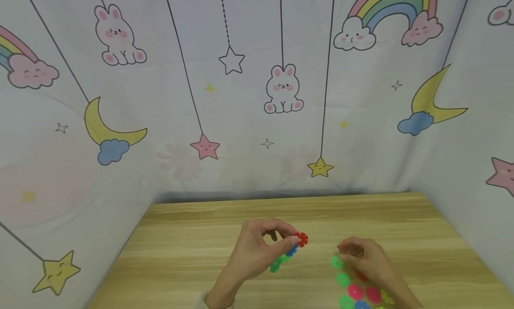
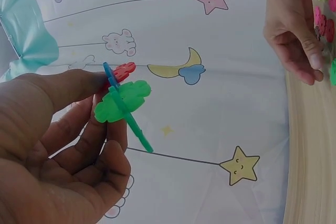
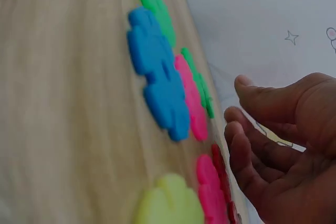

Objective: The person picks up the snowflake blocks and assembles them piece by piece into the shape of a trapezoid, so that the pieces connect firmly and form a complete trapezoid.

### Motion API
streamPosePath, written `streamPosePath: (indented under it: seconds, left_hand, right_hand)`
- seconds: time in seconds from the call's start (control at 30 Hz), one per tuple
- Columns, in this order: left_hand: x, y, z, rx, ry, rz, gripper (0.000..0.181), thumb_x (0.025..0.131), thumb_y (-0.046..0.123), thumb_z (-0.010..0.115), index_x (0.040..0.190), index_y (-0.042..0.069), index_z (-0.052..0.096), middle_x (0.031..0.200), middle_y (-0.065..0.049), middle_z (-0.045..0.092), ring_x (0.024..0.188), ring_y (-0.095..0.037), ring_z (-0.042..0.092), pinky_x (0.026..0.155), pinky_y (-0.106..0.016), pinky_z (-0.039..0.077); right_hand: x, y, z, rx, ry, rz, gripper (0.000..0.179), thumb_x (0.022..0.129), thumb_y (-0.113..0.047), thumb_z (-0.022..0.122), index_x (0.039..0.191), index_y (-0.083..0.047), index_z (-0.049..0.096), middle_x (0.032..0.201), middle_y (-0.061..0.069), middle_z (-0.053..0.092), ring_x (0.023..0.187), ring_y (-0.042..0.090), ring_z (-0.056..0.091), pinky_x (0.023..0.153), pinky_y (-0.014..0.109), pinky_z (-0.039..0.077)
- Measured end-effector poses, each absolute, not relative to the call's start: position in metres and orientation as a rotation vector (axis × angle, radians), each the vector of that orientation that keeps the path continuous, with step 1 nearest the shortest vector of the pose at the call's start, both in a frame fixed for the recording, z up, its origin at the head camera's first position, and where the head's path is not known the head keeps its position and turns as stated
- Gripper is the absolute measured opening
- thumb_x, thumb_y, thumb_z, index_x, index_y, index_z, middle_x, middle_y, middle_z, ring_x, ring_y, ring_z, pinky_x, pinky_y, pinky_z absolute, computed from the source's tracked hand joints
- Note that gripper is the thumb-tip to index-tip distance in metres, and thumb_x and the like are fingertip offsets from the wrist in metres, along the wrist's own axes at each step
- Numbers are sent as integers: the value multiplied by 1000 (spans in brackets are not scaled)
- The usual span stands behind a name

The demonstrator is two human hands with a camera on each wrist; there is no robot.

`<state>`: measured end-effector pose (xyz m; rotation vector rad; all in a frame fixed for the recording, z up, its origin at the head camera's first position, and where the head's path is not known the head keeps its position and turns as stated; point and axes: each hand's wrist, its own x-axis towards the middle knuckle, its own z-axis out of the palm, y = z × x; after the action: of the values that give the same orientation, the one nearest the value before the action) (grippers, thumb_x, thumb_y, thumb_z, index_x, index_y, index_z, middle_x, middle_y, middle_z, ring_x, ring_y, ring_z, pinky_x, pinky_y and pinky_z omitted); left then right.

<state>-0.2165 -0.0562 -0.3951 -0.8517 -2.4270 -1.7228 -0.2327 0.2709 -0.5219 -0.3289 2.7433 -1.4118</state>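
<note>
Between thumb and index finger, my left hand (image 1: 257, 251) pinches a short chain of plastic snowflake discs above the table. The chain has a red disc (image 1: 303, 239) at its tip, then a blue disc (image 1: 292, 251), then green discs (image 1: 275, 267). In the left wrist view, the green disc (image 2: 134, 94) shows slotted crosswise with another green one. My right hand (image 1: 373, 262) hovers over the loose discs at the right with fingers loosely bent. Nothing shows between its thumb and fingers in the right wrist view.
Loose snowflake discs lie on the wooden table (image 1: 180, 246) at the right: green (image 1: 343, 280), pink (image 1: 355, 292), blue (image 3: 157, 72) and yellow (image 3: 170, 203). A red disc (image 1: 361, 275) is partly under my right hand. A printed white curtain (image 1: 241, 121) surrounds the table's back and sides.
</note>
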Motion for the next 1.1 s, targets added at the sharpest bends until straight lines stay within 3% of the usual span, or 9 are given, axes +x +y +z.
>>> streamPosePath:
  seconds: [0.27,0.53,0.83,1.1]
  left_hand:
    - [-218,-55,-396,-862,-2427,-1729,8,96,25,82,99,18,85,92,-2,83,83,-4,69,76,-23,55]
    - [-217,-53,-397,-853,-2438,-1738,8,96,26,82,99,19,85,92,-1,83,83,-4,69,76,-23,54]
    - [-217,-54,-398,-857,-2430,-1735,8,96,26,83,100,19,85,92,-2,83,83,-4,69,75,-22,54]
    - [-217,-54,-397,-852,-2434,-1723,8,96,26,83,99,19,84,92,-1,83,83,-3,69,76,-22,54]
  right_hand:
    - [-230,261,-530,-342,2770,-1264,36,89,-28,88,117,-11,75,111,1,79,90,3,68,77,19,57]
    - [-231,257,-528,-305,2803,-1218,40,83,-20,92,118,-14,75,107,-2,75,96,11,71,81,20,59]
    - [-232,264,-531,-377,2671,-1380,31,91,-19,85,118,-7,76,110,4,80,88,0,70,77,20,57]
    - [-231,262,-520,-329,2519,-1568,33,95,-21,82,122,-2,75,111,12,78,89,6,73,78,23,60]
